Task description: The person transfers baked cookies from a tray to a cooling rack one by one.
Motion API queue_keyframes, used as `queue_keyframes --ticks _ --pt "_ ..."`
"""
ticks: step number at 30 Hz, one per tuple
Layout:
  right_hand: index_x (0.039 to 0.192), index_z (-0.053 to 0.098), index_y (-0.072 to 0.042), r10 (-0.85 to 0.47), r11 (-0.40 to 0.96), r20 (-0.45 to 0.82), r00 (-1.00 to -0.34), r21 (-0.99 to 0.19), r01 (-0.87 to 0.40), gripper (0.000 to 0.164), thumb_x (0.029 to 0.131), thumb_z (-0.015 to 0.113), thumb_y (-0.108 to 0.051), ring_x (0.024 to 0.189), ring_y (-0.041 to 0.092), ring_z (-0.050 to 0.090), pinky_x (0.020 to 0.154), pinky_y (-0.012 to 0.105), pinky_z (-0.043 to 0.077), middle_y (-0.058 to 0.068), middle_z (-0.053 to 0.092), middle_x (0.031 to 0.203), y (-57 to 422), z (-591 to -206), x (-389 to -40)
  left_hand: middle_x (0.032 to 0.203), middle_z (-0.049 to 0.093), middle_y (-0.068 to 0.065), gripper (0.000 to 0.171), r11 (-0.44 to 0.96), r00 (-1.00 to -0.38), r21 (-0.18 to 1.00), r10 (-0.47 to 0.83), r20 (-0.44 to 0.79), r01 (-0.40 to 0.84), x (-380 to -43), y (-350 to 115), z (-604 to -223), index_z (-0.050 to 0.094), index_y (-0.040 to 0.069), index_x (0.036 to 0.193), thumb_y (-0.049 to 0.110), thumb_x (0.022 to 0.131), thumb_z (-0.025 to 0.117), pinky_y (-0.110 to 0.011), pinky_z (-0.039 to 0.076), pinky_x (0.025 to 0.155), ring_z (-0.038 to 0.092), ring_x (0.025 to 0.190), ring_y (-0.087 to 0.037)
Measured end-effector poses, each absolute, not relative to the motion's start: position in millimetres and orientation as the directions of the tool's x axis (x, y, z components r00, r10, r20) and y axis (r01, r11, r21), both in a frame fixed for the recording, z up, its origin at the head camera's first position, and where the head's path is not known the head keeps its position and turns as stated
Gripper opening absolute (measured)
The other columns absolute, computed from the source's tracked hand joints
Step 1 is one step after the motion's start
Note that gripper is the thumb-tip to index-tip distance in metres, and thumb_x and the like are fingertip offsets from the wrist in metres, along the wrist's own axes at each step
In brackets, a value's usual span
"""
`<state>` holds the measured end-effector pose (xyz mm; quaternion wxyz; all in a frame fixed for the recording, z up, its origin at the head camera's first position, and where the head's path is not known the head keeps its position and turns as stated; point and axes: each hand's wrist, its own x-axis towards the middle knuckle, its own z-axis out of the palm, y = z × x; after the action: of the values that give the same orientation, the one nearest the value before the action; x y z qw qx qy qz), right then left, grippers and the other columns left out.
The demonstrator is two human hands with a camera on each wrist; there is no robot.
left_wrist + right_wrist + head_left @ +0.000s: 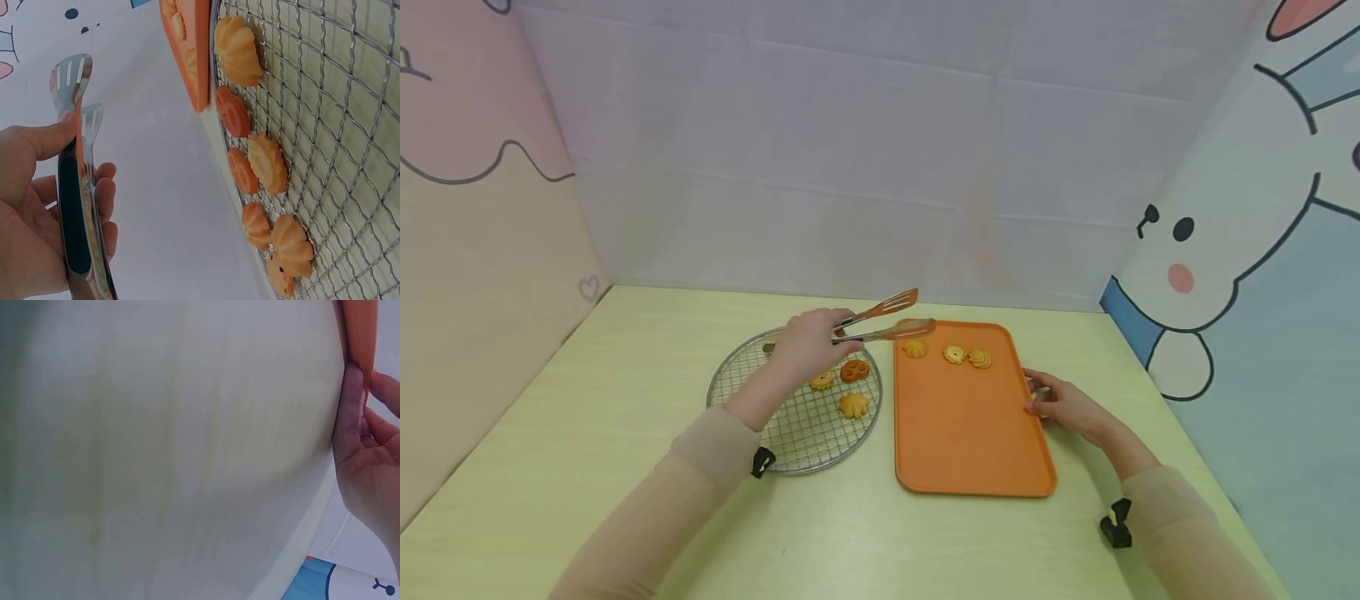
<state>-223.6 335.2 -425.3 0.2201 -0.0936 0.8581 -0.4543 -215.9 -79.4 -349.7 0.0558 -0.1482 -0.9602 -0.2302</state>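
My left hand (805,350) grips metal tongs (880,335) by their dark handle (73,212). The slotted tips stand apart over the tray's far left corner, with nothing between them. Beneath this hand lies a round wire rack (808,435) with several cookies, among them a brown pretzel cookie (854,371), a ring-shaped cookie (822,381) and a ridged yellow cookie (853,406); the forearm hides part of the rack. At the right edge of an orange tray (973,433), my right hand (1067,407) pinches the rim between thumb and fingers.
Three yellow cookies lie near the tray's far end: a ridged one (915,348), a ring-shaped one (954,355) and a swirled one (980,358). The pale table (625,417) meets a white back wall (850,167) and printed side panels.
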Motion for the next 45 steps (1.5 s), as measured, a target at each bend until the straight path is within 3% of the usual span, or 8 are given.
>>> queue_keyframes --ticks 17,26,34,45 --pt "0.148 0.020 0.004 -0.372 0.575 -0.297 -0.880 -0.817 0.032 0.069 0.094 0.059 -0.014 0.099 0.026 0.048 0.074 0.024 0.051 0.025 0.039 0.128 340.5 -427.8 -221.7 0.099 0.070 -0.004 0.055 0.876 -0.955 0.383 0.289 0.068 0.293 -235.7 -62.3 -376.5 0.058 0.012 0.130 0.044 0.086 0.066 -0.039 0.048 0.075 0.064 0.085 -0.018" --pt "0.148 0.019 0.003 -0.371 0.568 -0.299 -0.879 -0.822 0.039 0.069 0.094 0.059 -0.015 0.101 0.026 0.048 0.074 0.025 0.051 0.025 0.039 0.129 340.1 -427.4 -220.6 0.121 0.064 -0.007 0.054 0.896 -0.961 0.371 0.276 -0.033 0.245 -249.1 -60.9 -385.7 0.055 0.012 0.133 0.040 0.088 0.065 -0.046 0.045 0.089 0.063 0.100 -0.022" --pt "0.148 0.020 0.002 -0.368 0.579 -0.297 -0.881 -0.815 0.033 0.068 0.095 0.058 -0.016 0.099 0.024 0.048 0.075 0.024 0.051 0.024 0.039 0.128 342.2 -430.5 -222.3 0.118 0.065 -0.006 0.052 0.902 -0.956 0.358 0.284 -0.068 0.242 -258.2 -58.1 -390.8 0.056 0.012 0.132 0.038 0.088 0.065 -0.046 0.045 0.086 0.062 0.100 -0.025" --pt "0.148 0.021 0.001 -0.373 0.577 -0.285 -0.883 -0.816 0.020 0.068 0.095 0.058 -0.017 0.099 0.025 0.047 0.075 0.025 0.051 0.023 0.039 0.128 344.8 -433.9 -223.0 0.127 0.060 -0.005 0.052 0.899 -0.952 0.372 0.288 -0.109 0.229 -268.6 -54.6 -395.6 0.054 0.013 0.134 0.037 0.089 0.065 -0.049 0.040 0.095 0.057 0.112 -0.026"
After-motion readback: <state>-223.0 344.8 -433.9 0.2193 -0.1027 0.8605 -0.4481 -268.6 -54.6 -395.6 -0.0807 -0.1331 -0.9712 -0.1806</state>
